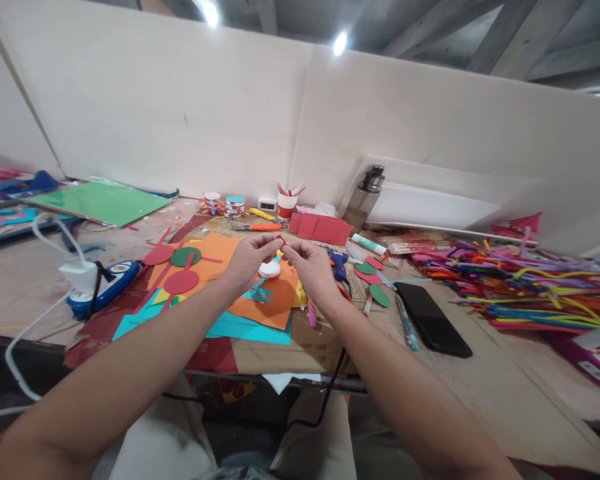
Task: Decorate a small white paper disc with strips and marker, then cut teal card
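Both my left hand (pixel 254 259) and my right hand (pixel 306 261) are raised over the middle of the table, fingertips pinched close together. Between them is a small red piece (pixel 280 240), mostly covered by the fingers, perhaps paper. Just below the hands stands a small white-topped cup (pixel 269 269) on orange paper (pixel 275 303). Cyan paper (pixel 250 328) lies nearer the table edge. Left of my left hand are red paper circles with strips (pixel 181 282) and a dark green circle (pixel 185 257). A blue glue gun (pixel 339 263) rests right of my right hand.
At right lie a black phone (pixel 433 319) and a heap of coloured pipe cleaners (pixel 525 283). A power strip (pixel 105 290) with a white charger is at left. Behind stand a bottle (pixel 363 203), a glue stick (pixel 369 244) and a cup of pens (pixel 287 205). A black cable hangs over the front edge.
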A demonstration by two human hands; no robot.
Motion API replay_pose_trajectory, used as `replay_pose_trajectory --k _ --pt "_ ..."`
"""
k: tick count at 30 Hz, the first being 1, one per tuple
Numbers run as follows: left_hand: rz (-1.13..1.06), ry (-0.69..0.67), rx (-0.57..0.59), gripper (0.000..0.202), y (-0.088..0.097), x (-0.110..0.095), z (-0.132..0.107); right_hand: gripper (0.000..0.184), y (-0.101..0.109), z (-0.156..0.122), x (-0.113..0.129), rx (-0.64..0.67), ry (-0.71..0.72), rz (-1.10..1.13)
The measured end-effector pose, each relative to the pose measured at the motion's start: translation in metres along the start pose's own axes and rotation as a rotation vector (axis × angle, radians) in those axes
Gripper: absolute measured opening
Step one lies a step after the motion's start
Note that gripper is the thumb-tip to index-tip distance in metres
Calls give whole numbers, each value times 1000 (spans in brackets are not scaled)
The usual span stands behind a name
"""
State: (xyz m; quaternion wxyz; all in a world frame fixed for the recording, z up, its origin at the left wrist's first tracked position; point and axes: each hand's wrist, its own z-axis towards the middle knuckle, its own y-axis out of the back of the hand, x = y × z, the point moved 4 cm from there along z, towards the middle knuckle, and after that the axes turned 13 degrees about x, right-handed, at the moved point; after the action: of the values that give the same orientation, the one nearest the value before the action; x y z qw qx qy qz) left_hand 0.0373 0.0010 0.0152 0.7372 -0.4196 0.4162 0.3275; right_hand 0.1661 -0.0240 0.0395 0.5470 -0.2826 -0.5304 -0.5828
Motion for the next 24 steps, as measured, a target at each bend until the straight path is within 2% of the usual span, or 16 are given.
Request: replay_pose_trajectory --k 6,10,16,20,24 --pt "61 -11 -7 27 2 -2 0 23 0 -1 -2 -6 -4 -11" --pt "180 14 35 26 2 -9 0 22 3 1 -8 13 10 -51" --pt "505 95 117 27 1 -24 -1 14 13 -1 -4 39 41 -393" --pt "663 143 162 27 1 -21 0 14 14 -5 6 60 55 -609" --pt "710 168 184 28 4 -17 1 17 11 -5 7 87 44 -745"
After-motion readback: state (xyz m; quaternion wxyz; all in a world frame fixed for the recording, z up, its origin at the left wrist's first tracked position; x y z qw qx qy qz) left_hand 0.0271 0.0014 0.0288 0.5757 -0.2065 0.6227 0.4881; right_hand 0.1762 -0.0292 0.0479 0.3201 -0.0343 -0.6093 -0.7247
